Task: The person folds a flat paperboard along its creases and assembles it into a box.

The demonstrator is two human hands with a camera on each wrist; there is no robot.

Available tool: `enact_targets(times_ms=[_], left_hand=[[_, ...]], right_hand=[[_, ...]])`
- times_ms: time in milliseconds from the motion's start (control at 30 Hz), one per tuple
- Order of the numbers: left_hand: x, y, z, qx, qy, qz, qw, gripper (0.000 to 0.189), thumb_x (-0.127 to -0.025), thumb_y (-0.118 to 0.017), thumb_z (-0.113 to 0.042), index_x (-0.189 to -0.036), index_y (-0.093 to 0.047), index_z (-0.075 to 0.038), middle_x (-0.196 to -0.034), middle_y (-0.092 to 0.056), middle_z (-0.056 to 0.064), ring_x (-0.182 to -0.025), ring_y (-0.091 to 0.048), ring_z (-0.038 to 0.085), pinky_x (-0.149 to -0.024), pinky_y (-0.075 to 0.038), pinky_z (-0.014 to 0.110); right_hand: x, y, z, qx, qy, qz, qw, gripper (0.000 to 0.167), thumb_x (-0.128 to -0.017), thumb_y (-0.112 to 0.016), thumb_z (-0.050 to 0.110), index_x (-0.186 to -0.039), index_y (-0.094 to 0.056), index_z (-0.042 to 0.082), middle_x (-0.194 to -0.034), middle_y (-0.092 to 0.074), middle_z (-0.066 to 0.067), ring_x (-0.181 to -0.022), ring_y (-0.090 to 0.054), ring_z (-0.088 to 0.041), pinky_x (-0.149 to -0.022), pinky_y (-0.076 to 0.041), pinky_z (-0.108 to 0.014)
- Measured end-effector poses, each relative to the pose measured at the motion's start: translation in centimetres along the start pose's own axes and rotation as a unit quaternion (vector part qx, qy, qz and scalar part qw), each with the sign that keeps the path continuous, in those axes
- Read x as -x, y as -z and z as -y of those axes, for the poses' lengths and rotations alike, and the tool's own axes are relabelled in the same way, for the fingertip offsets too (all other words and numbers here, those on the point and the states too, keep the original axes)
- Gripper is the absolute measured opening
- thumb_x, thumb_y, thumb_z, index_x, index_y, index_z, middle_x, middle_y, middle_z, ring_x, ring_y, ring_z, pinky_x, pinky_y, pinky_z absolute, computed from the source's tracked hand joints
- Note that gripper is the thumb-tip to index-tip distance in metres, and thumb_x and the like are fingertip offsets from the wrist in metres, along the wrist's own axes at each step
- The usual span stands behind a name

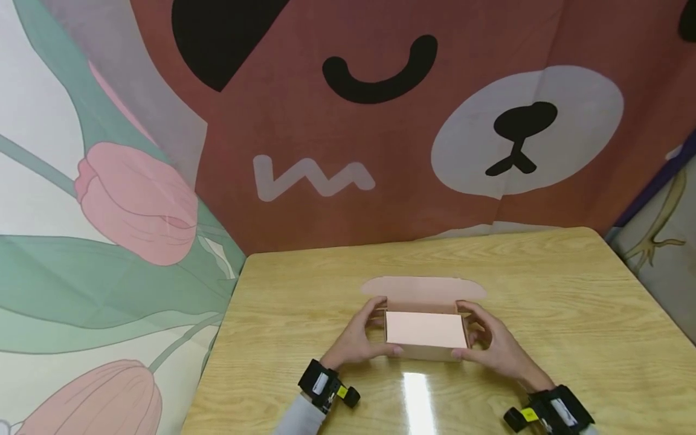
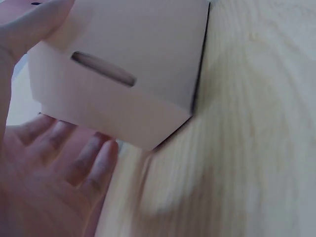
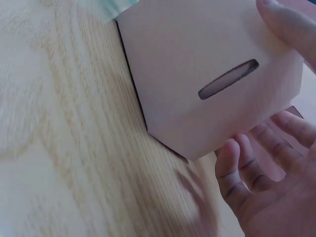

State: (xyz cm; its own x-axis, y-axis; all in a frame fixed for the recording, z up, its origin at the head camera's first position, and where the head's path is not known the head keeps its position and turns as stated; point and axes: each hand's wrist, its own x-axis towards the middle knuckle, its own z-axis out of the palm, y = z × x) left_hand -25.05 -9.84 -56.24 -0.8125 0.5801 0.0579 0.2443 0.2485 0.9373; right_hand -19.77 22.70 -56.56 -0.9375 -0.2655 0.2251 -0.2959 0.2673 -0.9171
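Note:
A small pale pink cardboard box (image 1: 426,330) lies on the table between both hands. Its wide flap (image 1: 424,286) with rounded ends extends from the far side. At the left end, my left hand (image 1: 360,336) grips the box, thumb along the near edge and fingers toward the back. My right hand (image 1: 496,345) holds the opposite end in much the same way. The left wrist view shows a narrow slot (image 2: 103,68) by the box's edge, with the fingers bent at its far side. Another slot (image 3: 228,79) appears in the right wrist view. Whatever is inside the box is hidden.
The light wood-grain table (image 1: 304,284) has a bright reflection (image 1: 417,402) in front of the box. A cloth with a printed bear face (image 1: 326,127) hangs behind the far edge, and a tulip-print cloth (image 1: 136,205) hangs at the left.

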Motion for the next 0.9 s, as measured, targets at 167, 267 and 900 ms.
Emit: enact_targets(times_ms=[167,267,900], left_hand=[[-0.56,-0.49,0.66,0.05,-0.054,-0.014,0.9972,0.083,-0.077,-0.086,-0.022,-0.146,-0.039,-0.025,-0.146,-0.049,0.005,-0.126,-0.057,0.032,-0.105,-0.049,0.042],[-0.7,-0.64,0.73,0.066,-0.055,-0.021,0.996,0.077,-0.077,-0.086,-0.019,-0.142,-0.045,-0.025,-0.144,-0.052,0.003,-0.129,-0.055,0.031,-0.106,-0.048,0.043],[-0.3,-1.02,0.39,0.071,-0.043,-0.038,0.9959,0.083,-0.079,-0.085,-0.024,-0.147,-0.038,-0.026,-0.146,-0.051,-0.002,-0.135,-0.05,0.019,-0.116,-0.038,0.035]], right_hand=[[-0.01,-0.06,0.13,-0.001,0.009,-0.015,0.9999,0.074,-0.075,-0.085,0.006,-0.14,-0.048,0.008,-0.115,-0.052,-0.008,-0.076,-0.054,-0.023,-0.061,-0.05,-0.033],[-0.01,-0.08,0.14,0.001,0.002,-0.029,0.9996,0.071,-0.074,-0.086,0.007,-0.136,-0.051,0.006,-0.108,-0.056,-0.01,-0.076,-0.054,-0.025,-0.062,-0.05,-0.032],[0.24,-0.42,0.5,-0.007,-0.017,-0.059,0.9981,0.074,-0.074,-0.086,0.008,-0.138,-0.049,0.005,-0.128,-0.058,0.001,-0.112,-0.056,0.003,-0.099,-0.045,-0.011]])
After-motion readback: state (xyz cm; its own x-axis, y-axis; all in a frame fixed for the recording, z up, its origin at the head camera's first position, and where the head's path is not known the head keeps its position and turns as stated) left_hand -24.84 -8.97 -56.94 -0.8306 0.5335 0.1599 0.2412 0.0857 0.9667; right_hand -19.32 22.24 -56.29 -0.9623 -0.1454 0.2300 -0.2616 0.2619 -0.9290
